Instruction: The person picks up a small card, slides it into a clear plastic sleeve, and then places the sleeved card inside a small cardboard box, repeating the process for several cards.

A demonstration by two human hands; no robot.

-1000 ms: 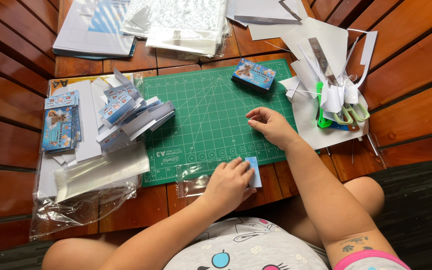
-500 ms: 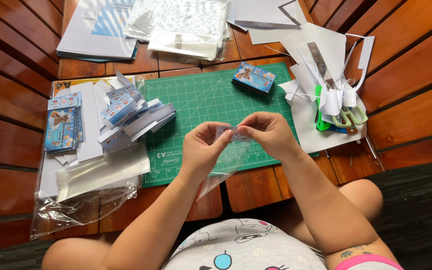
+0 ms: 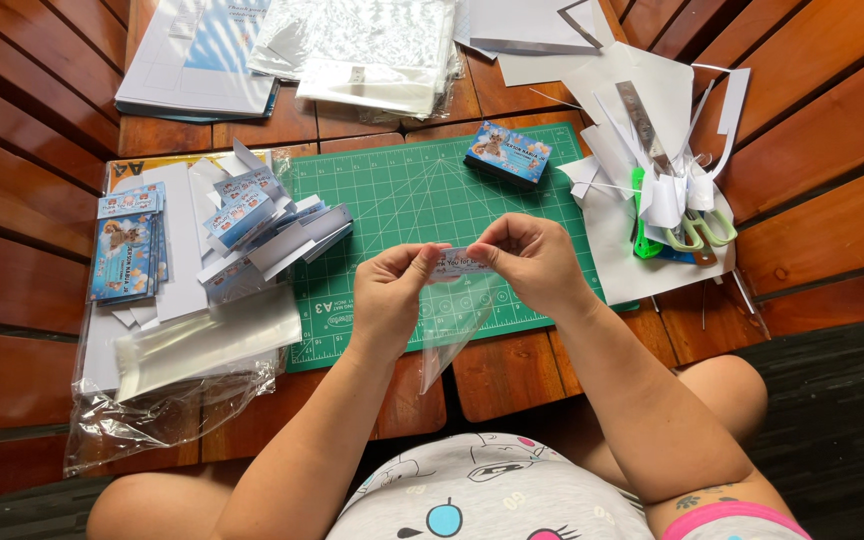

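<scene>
Both hands raised over the green cutting mat (image 3: 402, 200): left hand (image 3: 389, 297) and right hand (image 3: 535, 262) pinch a small printed card (image 3: 459, 264) between fingertips, clear plastic sleeve (image 3: 452, 330) hanging below it. Small blue box (image 3: 508, 154) on mat's far edge. Stack of blue cards (image 3: 130, 243) and folded box blanks (image 3: 267, 225) to the left, scissors (image 3: 687, 225) on white paper to the right.

A cutting mat (image 3: 402, 200) lies at frame centre on the table (image 3: 832, 200). Card stacks (image 3: 132, 245) sit left of it, scissors (image 3: 697, 225) right, a small box (image 3: 509, 153) on its upper right corner.
</scene>
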